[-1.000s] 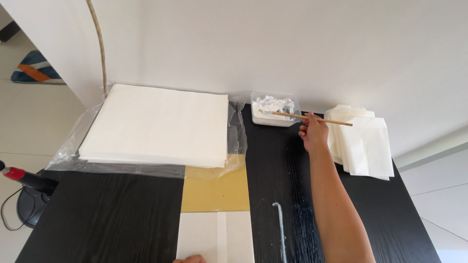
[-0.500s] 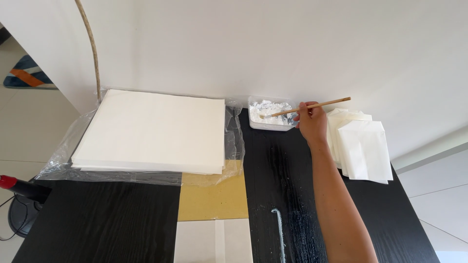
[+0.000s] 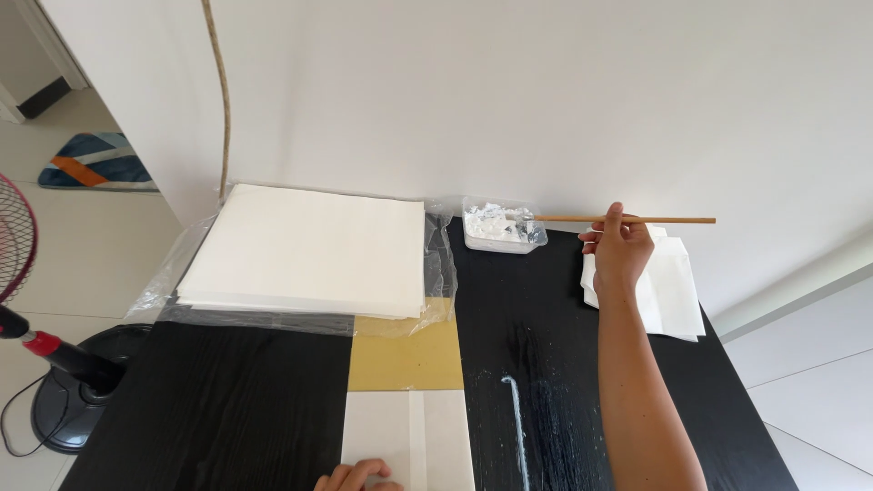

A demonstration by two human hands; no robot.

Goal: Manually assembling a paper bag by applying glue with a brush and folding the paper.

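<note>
My right hand (image 3: 620, 249) holds a thin wooden stick (image 3: 627, 219) level, with its left tip in a small clear tray of white paste (image 3: 498, 227) at the back of the black table (image 3: 227, 409). My left hand (image 3: 356, 476) shows only its fingertips at the bottom edge, resting on a folded white sheet (image 3: 407, 438). That sheet lies over a yellow-brown card (image 3: 406, 356).
A thick stack of white paper (image 3: 309, 247) lies on clear plastic wrap at the back left. Folded white pieces (image 3: 668, 286) are piled at the back right. A streak of white paste (image 3: 520, 427) marks the table. A floor fan (image 3: 45, 364) stands left of the table.
My right hand has moved right and turned the stick from slanted to level, its tip still in the tray. The view has shifted slightly.
</note>
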